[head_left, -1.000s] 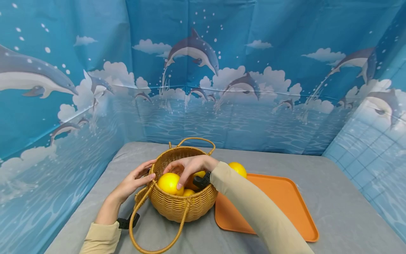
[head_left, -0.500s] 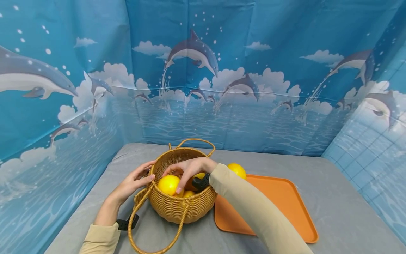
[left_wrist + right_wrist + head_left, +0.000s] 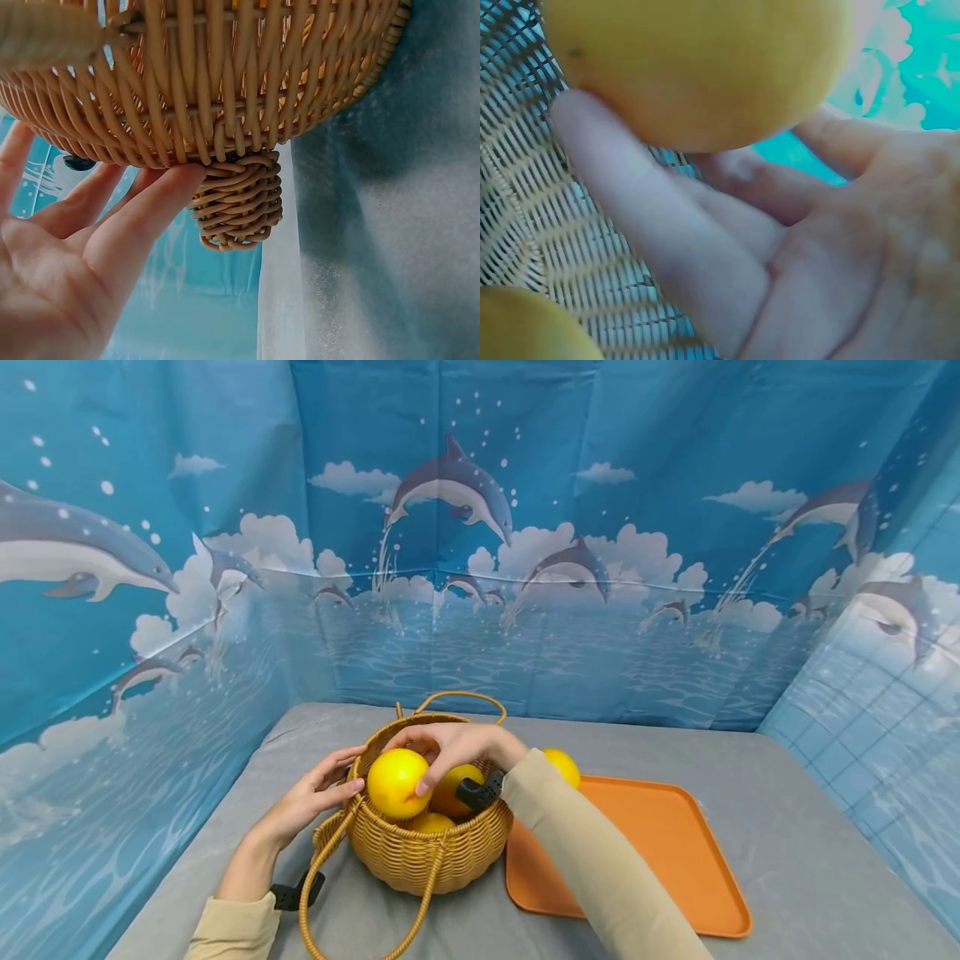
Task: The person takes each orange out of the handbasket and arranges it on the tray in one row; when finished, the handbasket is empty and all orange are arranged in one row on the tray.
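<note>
In the head view my right hand (image 3: pixel 453 747) reaches over the wicker basket (image 3: pixel 427 864) and holds a round yellow fruit (image 3: pixel 399 783) at the rim's level. Thumb and fingers curve round that fruit, as the right wrist view also shows. Beneath and beside it in the basket lie another yellow fruit (image 3: pixel 453 793) and a partly covered one (image 3: pixel 431 823). My left hand (image 3: pixel 303 802) rests against the basket's left side. Its fairly straight fingers (image 3: pixel 142 225) touch the woven wall, beside a short woven stub (image 3: pixel 238 202).
Right of the basket lies an orange tray (image 3: pixel 660 852), partly covered by my right sleeve. One more yellow fruit (image 3: pixel 562 767) sits at its far left corner. One basket handle (image 3: pixel 309 893) droops at the front left; another handle (image 3: pixel 472 695) stands at the back. A dolphin-printed curtain (image 3: pixel 480 635) encloses the grey surface (image 3: pixel 810 860).
My right hand has lifted the yellow fruit slightly inside the basket, uncovering more of the fruit below. The left hand stays against the basket.
</note>
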The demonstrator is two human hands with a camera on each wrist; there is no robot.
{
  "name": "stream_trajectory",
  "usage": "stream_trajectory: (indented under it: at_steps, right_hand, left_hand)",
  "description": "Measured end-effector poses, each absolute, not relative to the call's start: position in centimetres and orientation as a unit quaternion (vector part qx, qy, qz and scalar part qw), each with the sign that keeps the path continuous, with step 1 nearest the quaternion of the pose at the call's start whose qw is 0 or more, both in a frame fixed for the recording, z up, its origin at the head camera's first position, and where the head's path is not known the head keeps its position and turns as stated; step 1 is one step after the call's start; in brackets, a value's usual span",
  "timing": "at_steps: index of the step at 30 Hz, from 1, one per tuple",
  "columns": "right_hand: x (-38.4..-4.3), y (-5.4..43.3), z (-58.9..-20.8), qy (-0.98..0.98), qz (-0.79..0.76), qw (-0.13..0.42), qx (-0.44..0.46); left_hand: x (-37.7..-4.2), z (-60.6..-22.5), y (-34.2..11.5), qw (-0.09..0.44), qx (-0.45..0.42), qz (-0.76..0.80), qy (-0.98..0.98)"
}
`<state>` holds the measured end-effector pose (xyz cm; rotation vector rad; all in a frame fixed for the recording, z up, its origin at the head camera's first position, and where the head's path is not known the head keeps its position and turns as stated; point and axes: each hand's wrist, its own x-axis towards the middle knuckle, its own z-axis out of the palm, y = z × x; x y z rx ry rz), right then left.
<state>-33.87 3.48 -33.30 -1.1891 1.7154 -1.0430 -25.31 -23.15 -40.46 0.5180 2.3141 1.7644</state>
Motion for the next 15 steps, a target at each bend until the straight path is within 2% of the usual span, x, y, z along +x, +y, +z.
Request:
stream_trajectory:
  at_steps: [9, 15]
  right_hand:
    - [-33.5, 7.9, -31.5, 0.624, -0.509, 0.325, -0.497]
    - [-32.8, 12.5, -32.0, 0.626, -0.550, 0.271, -0.482]
  left_hand:
    - [-25.4, -40.4, -23.1, 0.089, 0.185, 0.594, 0.778]
    - [-25.2, -40.5, -23.2, 0.085, 0.184, 0.594, 0.778]
